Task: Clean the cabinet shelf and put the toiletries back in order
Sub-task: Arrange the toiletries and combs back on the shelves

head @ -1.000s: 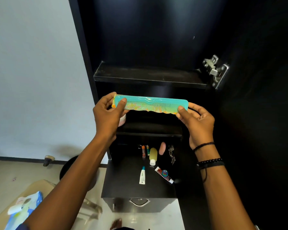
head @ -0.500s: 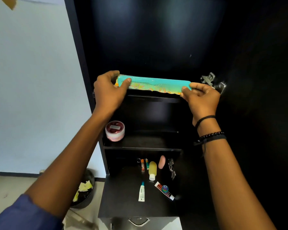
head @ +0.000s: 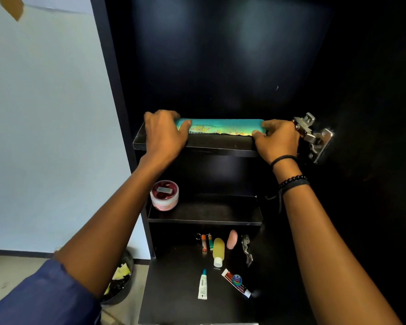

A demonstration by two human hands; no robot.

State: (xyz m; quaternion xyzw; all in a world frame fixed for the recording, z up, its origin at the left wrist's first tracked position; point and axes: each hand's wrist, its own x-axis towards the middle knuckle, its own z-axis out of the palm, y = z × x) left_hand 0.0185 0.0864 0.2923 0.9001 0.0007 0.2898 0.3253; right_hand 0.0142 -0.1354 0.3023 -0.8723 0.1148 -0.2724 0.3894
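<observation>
- Teal comb [head: 223, 127] with orange-yellow on the teeth runs lengthwise along the top shelf [head: 220, 143], a bit back from its front edge. Can't tell if it's fully resting on it.
- Left hand [head: 165, 134] grips the comb's left end, thumb on the front and fingers curled over the back.
- Right hand [head: 279, 139] pinches the right end the same way.
- Metal hinge [head: 314, 137] sits right beside the right hand at the shelf's right end. It's a tight spot, and whether they're touching I can't tell.
- Below the top shelf, a pink cream jar [head: 164, 194] sits at the left end of the middle shelf [head: 204, 214].
- Further below are a yellow bottle [head: 218, 250], a white tube [head: 202, 286] and a toothpaste tube [head: 236, 282], lying apart.
- Above the top shelf the dark cabinet goes up tall, with lots of headroom.
- The shelf's front edge shows between the hands.
</observation>
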